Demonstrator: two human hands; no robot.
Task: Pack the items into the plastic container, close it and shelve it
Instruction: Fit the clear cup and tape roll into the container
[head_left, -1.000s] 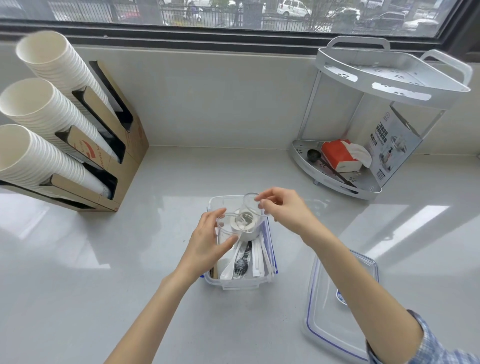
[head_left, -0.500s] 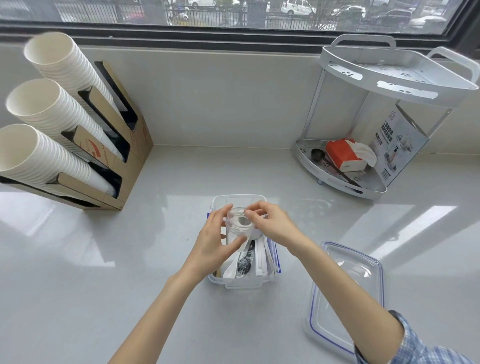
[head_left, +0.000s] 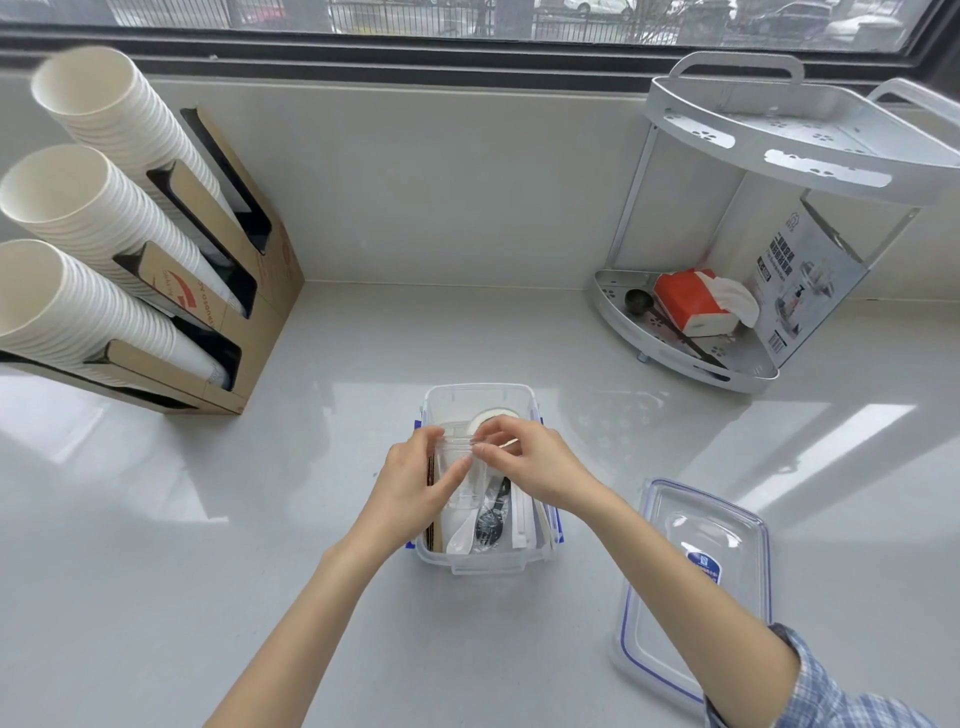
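From the head view, your left hand (head_left: 415, 483) and right hand (head_left: 524, 462) have brought the clear cup (head_left: 460, 467) down from above the plastic container (head_left: 480, 564) into it, both grips clamped on its rim. The container sits open mid-bench among packed cutlery; the lid (head_left: 696, 587) lies to its right, so closing and shelving remain.

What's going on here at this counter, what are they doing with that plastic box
A person is packing a clear plastic container on a grey counter. Both hands, the left hand and right hand, hold a small clear cup over the open container. White and black plastic cutlery and paper-wrapped items already lie inside, with a roll of tape at the far end. The lid lies on the counter to the right, not yet on. The corner shelf rack stands at the back right.
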